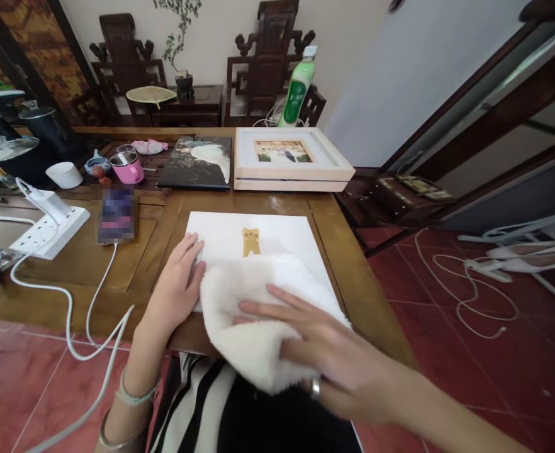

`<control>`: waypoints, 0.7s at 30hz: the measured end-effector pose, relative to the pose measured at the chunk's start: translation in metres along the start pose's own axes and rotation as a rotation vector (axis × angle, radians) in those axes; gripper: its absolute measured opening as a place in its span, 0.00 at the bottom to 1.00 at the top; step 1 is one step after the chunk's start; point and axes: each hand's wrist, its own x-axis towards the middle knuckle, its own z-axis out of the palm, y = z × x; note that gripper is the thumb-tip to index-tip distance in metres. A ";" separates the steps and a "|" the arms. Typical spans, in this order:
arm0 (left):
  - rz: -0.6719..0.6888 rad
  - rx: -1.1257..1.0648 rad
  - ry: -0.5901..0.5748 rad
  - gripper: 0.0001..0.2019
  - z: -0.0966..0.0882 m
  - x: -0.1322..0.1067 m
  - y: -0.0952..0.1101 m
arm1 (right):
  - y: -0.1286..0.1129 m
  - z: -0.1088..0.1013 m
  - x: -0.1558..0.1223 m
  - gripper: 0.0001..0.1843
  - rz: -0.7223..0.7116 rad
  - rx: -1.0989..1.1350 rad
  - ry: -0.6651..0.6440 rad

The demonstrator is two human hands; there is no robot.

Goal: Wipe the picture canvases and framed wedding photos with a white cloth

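Observation:
A white fluffy cloth (253,296) lies bunched over the lower part of a white board (211,229) at the table's near edge. My right hand (319,346) has hold of the cloth, its fingers spread over the top and some of the fabric folded near the thumb. On the board, just beyond the cloth, shows a small tan cat-like figure (250,240), its lower part covered. My left hand (178,277) rests along the board's left edge with fingers stretched out and the thumb apart, holding nothing.
Behind the board stand a light wooden picture frame (296,179), a green bottle (297,91) and a dark panel (183,163). At the left are a power strip (51,236), a phone (117,214) on a white cable (91,314), and a pink mug (127,170).

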 end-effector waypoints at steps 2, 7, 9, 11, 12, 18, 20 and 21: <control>0.005 0.011 -0.002 0.20 0.000 0.000 0.000 | 0.015 -0.008 0.009 0.21 0.088 0.012 0.014; 0.008 0.010 0.017 0.20 0.000 -0.001 0.002 | 0.068 -0.024 0.039 0.15 0.283 -0.002 0.136; 0.002 0.008 0.018 0.20 0.000 -0.001 0.002 | 0.092 -0.028 0.054 0.15 0.336 -0.023 0.226; 0.001 0.005 0.017 0.19 0.000 -0.001 0.003 | 0.109 -0.028 0.068 0.15 0.397 -0.070 0.306; 0.002 0.003 0.018 0.19 0.000 -0.001 0.003 | 0.114 -0.027 0.074 0.16 0.417 -0.109 0.316; 0.022 -0.004 0.029 0.20 0.002 -0.001 0.001 | 0.080 -0.006 0.075 0.26 0.307 -0.303 0.104; 0.027 -0.002 0.031 0.20 0.003 -0.001 -0.001 | 0.053 0.000 0.063 0.27 0.281 -0.264 0.043; 0.026 -0.004 0.031 0.20 0.003 -0.001 -0.001 | 0.039 0.003 0.056 0.27 0.275 -0.232 0.016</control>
